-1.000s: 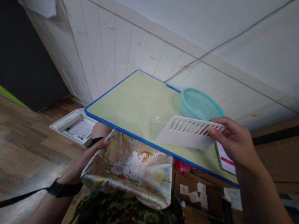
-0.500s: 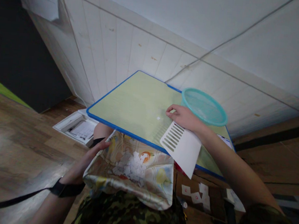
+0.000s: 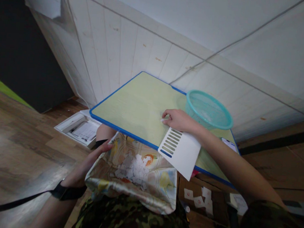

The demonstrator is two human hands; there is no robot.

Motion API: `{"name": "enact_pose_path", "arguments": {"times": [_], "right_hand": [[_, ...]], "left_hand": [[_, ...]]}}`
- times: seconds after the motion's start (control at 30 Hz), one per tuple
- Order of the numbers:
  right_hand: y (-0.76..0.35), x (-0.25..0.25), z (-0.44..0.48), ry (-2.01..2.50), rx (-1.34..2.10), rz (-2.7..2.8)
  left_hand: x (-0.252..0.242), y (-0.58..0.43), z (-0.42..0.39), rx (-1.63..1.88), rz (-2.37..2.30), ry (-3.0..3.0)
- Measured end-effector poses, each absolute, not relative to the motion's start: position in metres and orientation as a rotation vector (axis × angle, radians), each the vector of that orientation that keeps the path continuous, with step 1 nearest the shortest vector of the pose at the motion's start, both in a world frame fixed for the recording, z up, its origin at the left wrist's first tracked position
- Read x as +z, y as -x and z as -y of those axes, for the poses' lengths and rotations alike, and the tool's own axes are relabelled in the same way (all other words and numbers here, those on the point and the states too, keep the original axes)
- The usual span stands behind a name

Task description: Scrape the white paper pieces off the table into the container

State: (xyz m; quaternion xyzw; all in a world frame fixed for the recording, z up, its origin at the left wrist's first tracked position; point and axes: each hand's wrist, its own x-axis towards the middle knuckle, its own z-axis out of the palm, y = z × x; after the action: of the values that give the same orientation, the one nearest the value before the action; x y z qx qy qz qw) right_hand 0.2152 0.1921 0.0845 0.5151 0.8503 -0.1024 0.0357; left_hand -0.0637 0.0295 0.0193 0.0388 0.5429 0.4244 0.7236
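My left hand (image 3: 103, 150) grips the left rim of a fabric-lined basket (image 3: 165, 196) on my lap, below the table's near edge. Many small white paper pieces (image 3: 134, 169) lie inside it. Over the yellow-green table (image 3: 134, 102), my right hand (image 3: 176, 120) is closed with fingertips pinching a small white paper piece (image 3: 163, 119) at the tabletop. A white slotted sheet (image 3: 184, 153) sits beneath my right hand and wrist and sticks out past the blue near edge; whether the hand also grips it is hidden.
A turquoise mesh basket (image 3: 209, 109) stands at the table's right, beside my right forearm. An open white box (image 3: 78, 127) is on the floor at left. White cards (image 3: 199, 202) lie low on the right. A phone-like object (image 3: 228, 144) rests on the table's right edge.
My right hand has moved slightly left and down to the small paper piece and closed on it. The slotted sheet has shifted left with it. My left hand stays on the basket.
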Motion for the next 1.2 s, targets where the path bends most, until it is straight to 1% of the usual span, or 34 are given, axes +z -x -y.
{"name": "enact_pose_path", "arguments": {"times": [0.27,0.43,0.5,0.63,0.73,0.93,1.2], "right_hand": [[-0.211,0.084,-0.196,-1.534,-0.313,-2.598],[-0.213,0.089,-0.190,-1.554,-0.282,-2.703],[-0.215,0.093,-0.189,-1.600,-0.338,-2.733],[-0.218,0.097,-0.191,-1.598,-0.560,-2.738],[-0.220,0.096,-0.191,-1.631,-0.574,-2.707],[-0.217,0.095,-0.186,-1.669,-0.650,-2.663],[-0.210,0.092,-0.181,-1.673,-0.675,-2.687]], "left_hand": [[0.008,0.069,-0.028,0.880,-1.096,-0.166],[0.013,0.068,-0.029,0.880,-1.080,-0.167],[0.014,0.067,-0.029,0.886,-1.111,-0.168],[0.013,0.067,-0.029,0.850,-1.093,-0.167],[0.009,0.068,-0.030,0.841,-1.023,-0.177],[0.003,0.070,-0.029,0.854,-1.032,-0.225],[0.011,0.067,-0.029,0.885,-1.072,-0.203]]}}
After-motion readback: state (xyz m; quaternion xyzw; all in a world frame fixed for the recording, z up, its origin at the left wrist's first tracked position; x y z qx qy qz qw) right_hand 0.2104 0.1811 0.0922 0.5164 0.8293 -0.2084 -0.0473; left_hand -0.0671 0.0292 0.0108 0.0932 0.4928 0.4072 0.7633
